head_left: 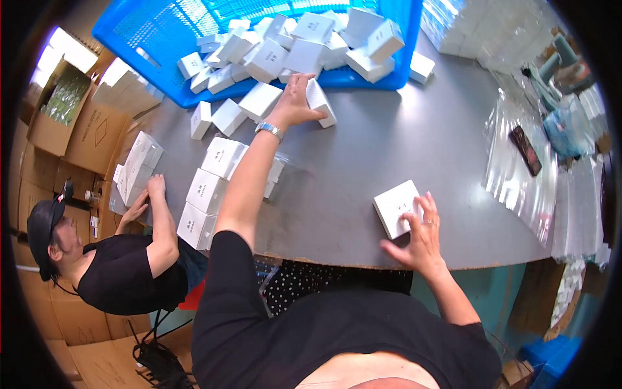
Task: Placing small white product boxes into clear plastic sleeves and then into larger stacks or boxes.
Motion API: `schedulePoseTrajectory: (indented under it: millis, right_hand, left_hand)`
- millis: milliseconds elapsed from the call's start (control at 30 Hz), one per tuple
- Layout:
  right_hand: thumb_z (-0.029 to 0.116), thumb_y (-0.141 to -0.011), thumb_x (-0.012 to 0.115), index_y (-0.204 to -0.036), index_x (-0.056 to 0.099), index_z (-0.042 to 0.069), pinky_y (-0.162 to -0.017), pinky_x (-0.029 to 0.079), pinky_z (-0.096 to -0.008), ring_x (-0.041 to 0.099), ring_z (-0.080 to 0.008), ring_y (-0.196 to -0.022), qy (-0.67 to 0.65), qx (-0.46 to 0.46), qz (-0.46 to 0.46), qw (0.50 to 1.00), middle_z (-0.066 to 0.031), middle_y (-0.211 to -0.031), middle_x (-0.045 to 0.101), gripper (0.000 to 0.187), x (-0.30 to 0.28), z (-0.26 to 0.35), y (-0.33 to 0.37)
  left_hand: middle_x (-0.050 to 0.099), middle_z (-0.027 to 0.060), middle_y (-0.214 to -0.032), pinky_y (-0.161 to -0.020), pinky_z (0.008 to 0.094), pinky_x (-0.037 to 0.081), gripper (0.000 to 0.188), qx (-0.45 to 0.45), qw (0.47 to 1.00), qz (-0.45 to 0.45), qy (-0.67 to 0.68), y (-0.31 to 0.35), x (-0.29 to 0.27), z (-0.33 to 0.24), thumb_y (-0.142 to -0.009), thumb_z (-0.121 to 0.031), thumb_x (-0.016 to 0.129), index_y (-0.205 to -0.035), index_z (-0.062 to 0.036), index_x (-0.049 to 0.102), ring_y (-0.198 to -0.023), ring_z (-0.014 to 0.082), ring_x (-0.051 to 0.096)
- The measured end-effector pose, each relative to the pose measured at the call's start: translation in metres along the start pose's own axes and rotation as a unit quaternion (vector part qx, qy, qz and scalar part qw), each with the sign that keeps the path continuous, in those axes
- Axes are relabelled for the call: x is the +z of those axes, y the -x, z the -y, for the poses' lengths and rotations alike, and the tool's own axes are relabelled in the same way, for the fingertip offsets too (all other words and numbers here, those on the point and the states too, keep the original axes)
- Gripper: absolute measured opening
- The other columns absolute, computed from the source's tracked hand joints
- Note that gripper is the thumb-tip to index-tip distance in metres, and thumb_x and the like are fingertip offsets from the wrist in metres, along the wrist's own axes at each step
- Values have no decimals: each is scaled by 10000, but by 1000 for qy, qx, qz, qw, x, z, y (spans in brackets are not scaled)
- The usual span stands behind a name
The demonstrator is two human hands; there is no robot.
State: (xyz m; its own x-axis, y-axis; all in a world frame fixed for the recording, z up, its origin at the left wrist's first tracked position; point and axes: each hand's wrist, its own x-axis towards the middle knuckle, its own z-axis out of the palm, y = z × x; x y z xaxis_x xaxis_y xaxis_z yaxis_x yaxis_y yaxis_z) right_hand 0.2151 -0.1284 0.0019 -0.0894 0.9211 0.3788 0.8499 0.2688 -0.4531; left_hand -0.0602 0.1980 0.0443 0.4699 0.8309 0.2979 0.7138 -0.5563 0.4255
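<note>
My left hand [295,107], with a metal watch on the wrist, reaches forward to the front of a blue crate. Its thumb and fingers close round a small white box [321,104] that stands tilted on the table. My right hand [420,235], wearing a ring, is near the table's front edge. Its fingers are spread beside and partly over another white box [392,206], which lies flat; the fingers look bent but not closed on it. Several loose white boxes [261,100] lie on the table by my left hand.
The blue crate [146,55] holds a heap of white boxes. Stacked white boxes [206,191] stand left of my forearm. A co-worker [123,272] handles boxes at far left. Clear plastic film [518,188] and a phone [525,150] lie at right. Cardboard cartons [91,136] stand behind the co-worker.
</note>
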Motion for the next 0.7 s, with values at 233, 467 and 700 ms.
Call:
schedulePoseTrajectory:
  millis: [233, 467, 700]
  right_hand:
    - [245, -584, 761, -1113, 540, 104, -1025, 388, -526, 421, -469, -1246, 58, 85, -81, 991, -263, -1395, 417, 591, -1, -80, -39]
    - [270, -605, 750, -1160, 519, 74, -1054, 364, -487, 434, -345, -1287, -465, -138, -29, 874, -236, -1431, 394, 632, -20, -31, -52]
    - [175, -520, 727, -1054, 622, 147, -1063, 388, -518, 425, -431, -1271, -262, -222, 150, 927, -191, -1402, 454, 545, 22, 13, -61]
  left_hand:
    - [493, 115, -1272, -1052, 367, 446, 909, 46, 927, 85, 363, 115, -10, -111, -638, -305, 896, -1402, -92, 451, -1309, 247, 427]
    - [633, 166, -1106, -728, 334, 562, 762, -415, 695, 219, 545, 196, -8, -152, -905, -659, 439, -1366, -56, 504, -846, 264, 674]
    - [626, 290, -1125, -732, 429, 585, 1043, -414, 805, 307, 294, 194, -11, -146, -871, -837, 126, -1297, 10, 559, -838, 383, 698]
